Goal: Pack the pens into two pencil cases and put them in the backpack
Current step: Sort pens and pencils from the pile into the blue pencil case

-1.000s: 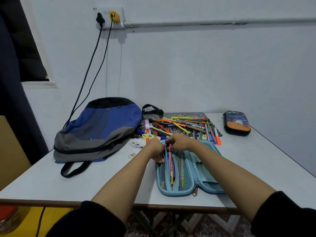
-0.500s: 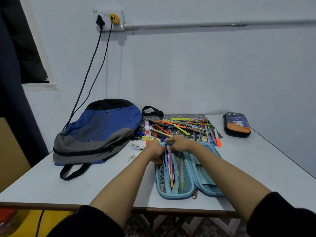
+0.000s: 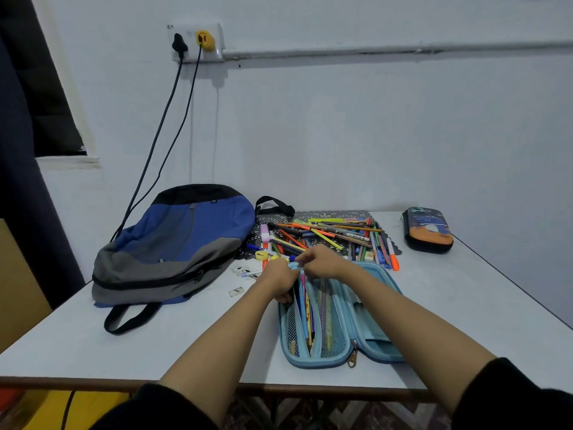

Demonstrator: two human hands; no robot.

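1. Gripping the far left rim of the blue pencil case (image 3: 319, 363) with the left hand (image 3: 279, 276), fingers curled down into the mesh pocket.
2. Most likely pinching the top end of a pink pen (image 3: 304, 294) with the right hand (image 3: 322, 262); hard to be sure with the fingertips bunched together.
3. Spread open flat at the near edge of the table (image 3: 155, 336), that same case, with several pens already in its pockets.
4. Heaped loose just beyond the hands on a dark patterned mat (image 3: 310, 216): the remaining pens (image 3: 335, 234), crossing one another.
5. Light, stiff, smooth and likely to roll. Best gathered a few at a time round mid-barrel, then slid in lengthwise.
6. Soft-sided and floppy, by the look of the blue case. Worth holding the pocket rim open while feeding.
7. Zipped shut near the far right corner, well apart from the heap: a second pencil case (image 3: 428, 231), dark with an orange picture, seemingly firmer-shelled.
8. Limp and flat at the left, touching the mat: the backpack (image 3: 179, 243).
9. No readable writing or brand anywhere; small tag on the backpack too tiny to make out.
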